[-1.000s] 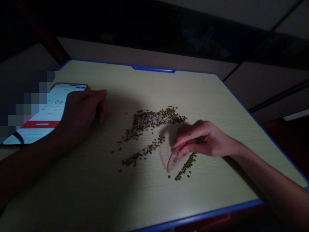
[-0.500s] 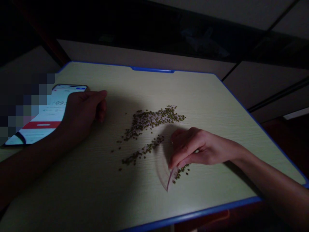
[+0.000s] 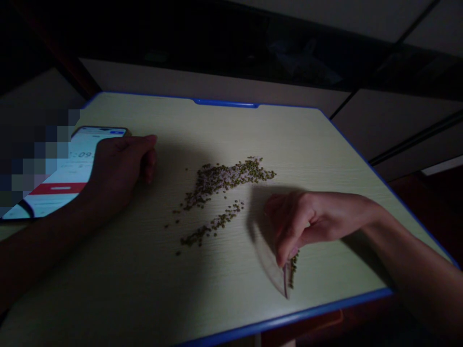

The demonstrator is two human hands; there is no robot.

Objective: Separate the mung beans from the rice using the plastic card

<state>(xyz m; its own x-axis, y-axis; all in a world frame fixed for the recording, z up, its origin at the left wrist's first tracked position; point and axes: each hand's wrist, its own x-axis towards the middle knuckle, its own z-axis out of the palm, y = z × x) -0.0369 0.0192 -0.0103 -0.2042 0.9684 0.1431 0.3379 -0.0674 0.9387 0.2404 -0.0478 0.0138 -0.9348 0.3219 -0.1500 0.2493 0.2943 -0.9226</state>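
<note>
My right hand (image 3: 307, 219) pinches a clear plastic piece (image 3: 270, 258) with a curved edge and a straight edge, standing on the table near its front. Against the straight edge lies a thin line of green beans (image 3: 293, 271), partly hidden by my fingers. Farther back is a larger heap of green beans mixed with pale grains (image 3: 227, 176). Between heap and plastic runs a slanting strip of beans (image 3: 213, 225). My left hand (image 3: 125, 161) rests with curled fingers left of the heap, nothing showing in them, its wrist overlapping a lit phone (image 3: 77, 166).
The pale wood-grain table (image 3: 144, 289) has a blue rim, with a blue handle-like strip (image 3: 226, 103) at the far side. Pale cabinet panels (image 3: 394, 127) stand behind. Light is dim, and my left arm casts a broad shadow.
My right hand has slid right and toward the front edge with the plastic piece, and the beans beside it have shifted along. My left hand, the heap and the strip look unchanged.
</note>
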